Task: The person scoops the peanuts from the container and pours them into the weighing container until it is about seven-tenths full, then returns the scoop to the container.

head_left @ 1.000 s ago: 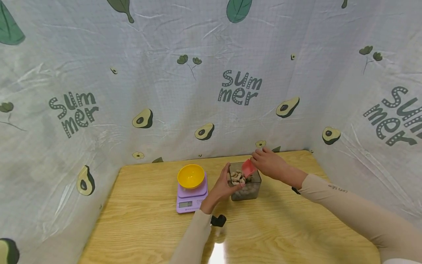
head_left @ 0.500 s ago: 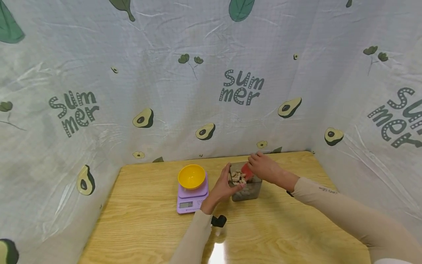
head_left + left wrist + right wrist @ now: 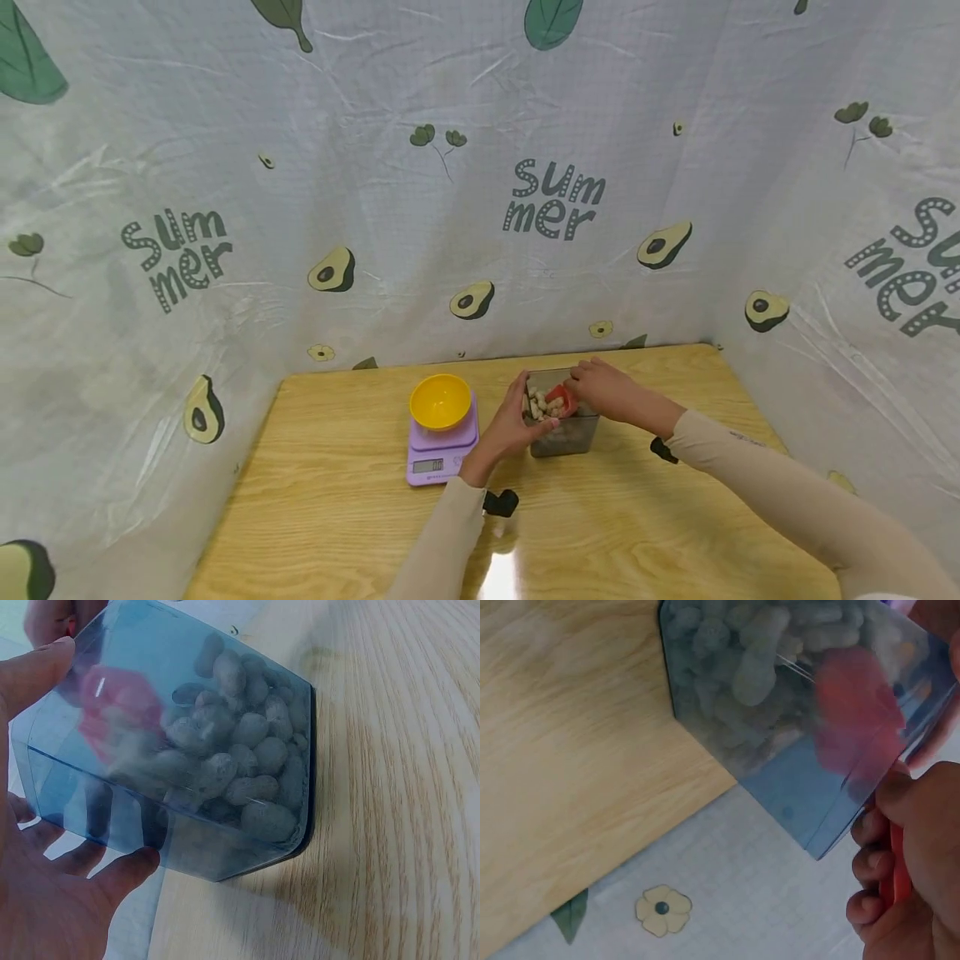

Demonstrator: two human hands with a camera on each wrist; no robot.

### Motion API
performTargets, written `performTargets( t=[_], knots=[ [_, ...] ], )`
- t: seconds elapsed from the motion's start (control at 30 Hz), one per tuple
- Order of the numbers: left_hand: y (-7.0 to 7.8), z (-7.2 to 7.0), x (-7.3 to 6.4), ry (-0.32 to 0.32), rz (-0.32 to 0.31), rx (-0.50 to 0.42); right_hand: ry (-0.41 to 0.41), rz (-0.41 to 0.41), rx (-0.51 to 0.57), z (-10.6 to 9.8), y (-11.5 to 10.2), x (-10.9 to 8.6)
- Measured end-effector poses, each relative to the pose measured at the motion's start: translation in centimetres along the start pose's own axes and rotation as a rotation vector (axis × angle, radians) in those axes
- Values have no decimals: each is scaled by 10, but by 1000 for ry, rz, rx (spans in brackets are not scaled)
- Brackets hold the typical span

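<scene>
My right hand [image 3: 606, 390] grips the handle of a red scoop [image 3: 567, 402] above the right rim of a smoky clear plastic container [image 3: 566, 442]. Unshelled peanuts [image 3: 537, 406] fill its lower part, and the scoop's head is down among them. Through the wall in the right wrist view, the scoop [image 3: 859, 705] looks blurred, with the curled fingers [image 3: 870, 862] round its handle outside the rim. My left hand [image 3: 507, 433] holds the container's left side, thumb on the near wall and fingers along the other. The left wrist view shows the peanuts [image 3: 255, 750] piled against the base.
To the left of the container, a yellow bowl [image 3: 440, 402] sits on a purple kitchen scale [image 3: 446, 462] with a small display. Both stand on a wooden table [image 3: 337, 492]. A printed curtain [image 3: 390, 275] hangs behind the table's far edge and along its sides.
The right hand has moved down at the container, and the red scoop has gone deeper and tipped, with peanuts now at its mouth. My left hand keeps its hold.
</scene>
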State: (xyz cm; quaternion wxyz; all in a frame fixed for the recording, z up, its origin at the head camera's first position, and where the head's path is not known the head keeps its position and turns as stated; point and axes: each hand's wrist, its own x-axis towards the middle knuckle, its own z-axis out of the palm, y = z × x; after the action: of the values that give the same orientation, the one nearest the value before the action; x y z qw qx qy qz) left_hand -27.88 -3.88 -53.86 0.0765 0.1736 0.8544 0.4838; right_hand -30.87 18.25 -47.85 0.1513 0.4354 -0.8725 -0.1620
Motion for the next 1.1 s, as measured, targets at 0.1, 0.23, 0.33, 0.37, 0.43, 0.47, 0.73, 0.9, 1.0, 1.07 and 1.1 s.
performTargets(
  t=[0.1,0.23,0.33,0.37,0.43,0.47,0.73,0.9,1.0,1.07,1.1],
  knots=[
    [-1,-1,1,-13,3,-11,31,30,55,-2,1,-1],
    [-3,-4,2,-12,26,-15,45,35,74,-4,-1,2],
    [-3,-5,2,-6,29,-4,54,45,135,-4,1,1],
    [-3,-4,2,-7,26,0,61,54,160,-3,1,0],
    [-2,-4,1,-8,21,1,74,86,209,-1,2,-2],
    [-2,-4,1,-9,18,0,83,101,226,1,2,-3],
    [1,-5,-1,-16,23,-23,137,106,267,7,0,-7],
    [0,-6,0,-20,14,-22,174,150,303,12,0,-7],
    [-1,-5,0,-18,13,-18,187,191,337,15,-1,-9],
    [-3,-3,-1,-21,15,-6,191,219,366,16,-1,-14],
    [-3,-2,-2,-23,15,-5,192,233,382,17,-1,-17]
  ],
)
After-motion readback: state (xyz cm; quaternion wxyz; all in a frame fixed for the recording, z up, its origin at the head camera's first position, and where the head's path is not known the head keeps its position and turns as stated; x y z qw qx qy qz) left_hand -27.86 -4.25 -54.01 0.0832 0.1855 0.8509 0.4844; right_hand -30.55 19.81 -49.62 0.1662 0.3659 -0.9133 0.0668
